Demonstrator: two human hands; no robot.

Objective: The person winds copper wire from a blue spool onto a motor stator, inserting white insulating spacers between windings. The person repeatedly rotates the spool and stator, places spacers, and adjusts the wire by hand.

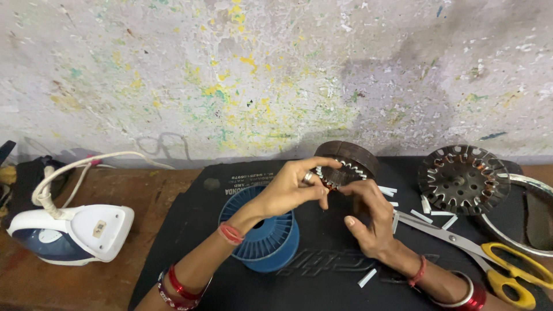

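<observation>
A worn brown wooden bench (115, 190) runs along a paint-spattered wall, and a black rubber mat (322, 270) covers its middle and right. On the bare wood at the left stands a white and dark blue electric iron (72, 233) with its pale cord looped above it. On the mat lie a blue ribbed plastic spool (271, 236), short white paper strips (429, 214) (scattered toward the right), yellow-handled steel scissors (489, 262), and farther right a dark slotted metal stator disc (464, 178).
</observation>
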